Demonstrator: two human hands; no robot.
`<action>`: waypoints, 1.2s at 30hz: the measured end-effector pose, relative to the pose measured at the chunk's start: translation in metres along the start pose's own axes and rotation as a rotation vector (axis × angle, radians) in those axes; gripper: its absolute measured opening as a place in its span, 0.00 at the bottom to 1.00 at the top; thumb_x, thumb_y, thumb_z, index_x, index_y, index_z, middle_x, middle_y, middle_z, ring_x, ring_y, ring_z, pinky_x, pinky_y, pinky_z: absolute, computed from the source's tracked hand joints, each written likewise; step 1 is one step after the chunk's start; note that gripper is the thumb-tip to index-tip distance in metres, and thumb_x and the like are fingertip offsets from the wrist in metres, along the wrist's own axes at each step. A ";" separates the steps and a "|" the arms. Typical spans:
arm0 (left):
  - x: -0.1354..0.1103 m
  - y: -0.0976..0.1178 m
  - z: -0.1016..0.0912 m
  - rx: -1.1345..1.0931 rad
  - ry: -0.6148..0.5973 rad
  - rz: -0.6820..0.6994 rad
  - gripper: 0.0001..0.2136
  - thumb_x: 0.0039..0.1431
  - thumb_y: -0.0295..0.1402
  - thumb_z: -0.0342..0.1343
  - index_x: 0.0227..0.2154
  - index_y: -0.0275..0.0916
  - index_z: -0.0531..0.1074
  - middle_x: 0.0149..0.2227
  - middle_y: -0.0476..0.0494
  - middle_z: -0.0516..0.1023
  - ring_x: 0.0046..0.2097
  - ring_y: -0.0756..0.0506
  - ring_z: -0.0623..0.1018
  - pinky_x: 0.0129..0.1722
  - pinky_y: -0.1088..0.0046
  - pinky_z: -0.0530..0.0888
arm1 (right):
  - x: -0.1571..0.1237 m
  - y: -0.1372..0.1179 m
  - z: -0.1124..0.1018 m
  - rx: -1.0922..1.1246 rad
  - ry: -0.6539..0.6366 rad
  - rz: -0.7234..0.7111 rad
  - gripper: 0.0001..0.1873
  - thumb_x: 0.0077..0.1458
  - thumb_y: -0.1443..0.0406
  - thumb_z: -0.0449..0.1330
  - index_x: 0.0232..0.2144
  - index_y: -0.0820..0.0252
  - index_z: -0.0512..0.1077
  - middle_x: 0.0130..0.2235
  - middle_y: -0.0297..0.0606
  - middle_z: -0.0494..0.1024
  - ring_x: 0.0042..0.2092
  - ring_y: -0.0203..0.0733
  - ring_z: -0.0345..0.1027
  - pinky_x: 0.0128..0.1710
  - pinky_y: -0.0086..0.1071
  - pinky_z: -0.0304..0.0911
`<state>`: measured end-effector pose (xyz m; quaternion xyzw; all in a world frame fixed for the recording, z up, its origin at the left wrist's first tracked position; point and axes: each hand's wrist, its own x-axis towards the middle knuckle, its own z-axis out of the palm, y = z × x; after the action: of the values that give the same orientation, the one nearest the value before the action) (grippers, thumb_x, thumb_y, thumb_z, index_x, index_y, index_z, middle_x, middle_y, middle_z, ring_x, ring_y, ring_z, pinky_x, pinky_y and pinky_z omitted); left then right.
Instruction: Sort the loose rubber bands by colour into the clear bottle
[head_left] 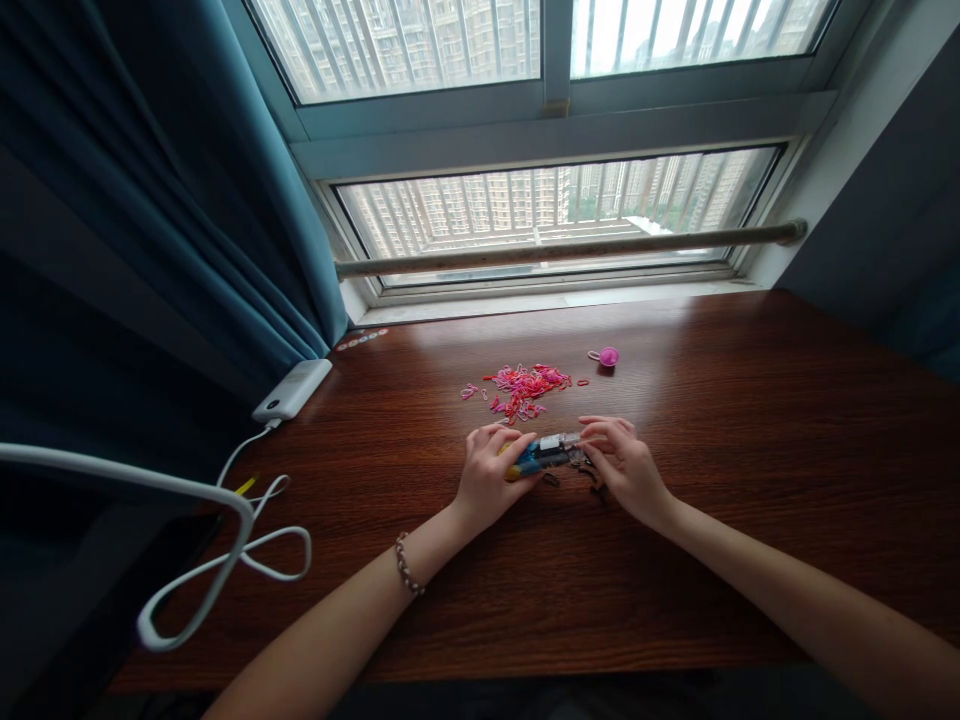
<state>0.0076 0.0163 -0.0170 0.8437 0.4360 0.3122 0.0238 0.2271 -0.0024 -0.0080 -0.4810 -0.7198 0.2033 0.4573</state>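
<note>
My left hand [491, 468] is wrapped round one end of a clear plastic container [551, 452] lying on its side just above the table, with blue, black and yellow bands inside. At its other, see-through end, the fingers of my right hand [621, 462] close on the plastic; exactly what they pinch is too small to tell. A few dark elastic bands [598, 492] lie under and beside my right hand. Beyond the container a loose pile of pink and red elastic bands [525, 385] is spread on the wood.
A small pink cup-shaped piece [608, 357] with a loop stands behind the pile on the brown table [750, 420]. To the left are a white power bank [294, 390] and its looping white cable [225, 560]. A blue curtain and a barred window border the table.
</note>
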 end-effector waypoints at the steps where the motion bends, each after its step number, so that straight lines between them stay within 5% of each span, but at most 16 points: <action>1: 0.000 0.000 0.000 0.003 0.005 -0.001 0.20 0.48 0.41 0.58 0.45 0.46 0.68 0.41 0.43 0.72 0.47 0.40 0.65 0.48 0.60 0.58 | 0.001 -0.002 -0.001 -0.004 -0.062 -0.030 0.06 0.56 0.65 0.50 0.36 0.57 0.65 0.43 0.41 0.73 0.50 0.44 0.63 0.56 0.48 0.47; 3: 0.000 -0.001 0.000 0.012 0.015 -0.006 0.20 0.48 0.41 0.58 0.45 0.46 0.69 0.42 0.43 0.72 0.47 0.40 0.65 0.48 0.60 0.58 | 0.002 -0.006 -0.002 0.007 -0.159 -0.068 0.08 0.58 0.67 0.46 0.40 0.57 0.61 0.48 0.41 0.71 0.52 0.43 0.61 0.58 0.51 0.37; 6: 0.001 -0.001 0.000 0.017 0.021 -0.028 0.20 0.47 0.41 0.58 0.45 0.46 0.69 0.42 0.43 0.73 0.47 0.40 0.65 0.48 0.60 0.59 | 0.002 -0.009 -0.003 0.041 -0.162 -0.052 0.09 0.59 0.67 0.45 0.42 0.57 0.59 0.52 0.44 0.67 0.53 0.42 0.61 0.58 0.50 0.36; 16: 0.004 -0.001 -0.003 -0.132 0.110 -0.172 0.17 0.50 0.35 0.56 0.44 0.41 0.66 0.42 0.42 0.72 0.48 0.41 0.67 0.48 0.61 0.61 | 0.005 -0.010 -0.011 0.185 0.111 0.022 0.11 0.59 0.63 0.46 0.44 0.57 0.61 0.41 0.42 0.75 0.45 0.42 0.68 0.46 0.39 0.61; 19: 0.003 -0.006 -0.001 -0.231 0.165 -0.233 0.14 0.53 0.36 0.54 0.42 0.39 0.65 0.42 0.41 0.70 0.46 0.43 0.68 0.47 0.63 0.63 | 0.005 -0.006 -0.007 0.058 -0.025 -0.030 0.10 0.57 0.63 0.50 0.40 0.57 0.67 0.38 0.40 0.75 0.42 0.41 0.68 0.43 0.37 0.63; 24: 0.000 -0.009 0.000 -0.328 0.182 -0.300 0.12 0.54 0.36 0.53 0.40 0.38 0.64 0.41 0.41 0.69 0.45 0.44 0.69 0.45 0.65 0.65 | -0.004 -0.001 0.009 -0.170 -0.418 -0.365 0.12 0.55 0.64 0.54 0.43 0.53 0.70 0.47 0.38 0.72 0.53 0.45 0.59 0.51 0.41 0.58; 27: 0.001 -0.008 -0.001 -0.357 0.178 -0.311 0.12 0.53 0.36 0.53 0.40 0.38 0.64 0.40 0.42 0.69 0.44 0.45 0.69 0.45 0.66 0.65 | -0.008 0.001 0.014 -0.252 -0.468 -0.432 0.13 0.57 0.68 0.49 0.39 0.56 0.71 0.44 0.39 0.74 0.49 0.42 0.63 0.49 0.39 0.60; 36: 0.002 -0.010 0.001 -0.400 0.184 -0.327 0.14 0.52 0.37 0.54 0.41 0.38 0.64 0.42 0.41 0.69 0.46 0.44 0.68 0.47 0.65 0.64 | 0.014 0.017 -0.011 -0.225 -0.250 -0.075 0.13 0.55 0.65 0.51 0.22 0.59 0.70 0.29 0.38 0.73 0.34 0.39 0.67 0.37 0.33 0.63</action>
<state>0.0022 0.0245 -0.0198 0.7087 0.4964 0.4596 0.2002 0.2432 0.0162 -0.0080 -0.4728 -0.8070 0.1624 0.3146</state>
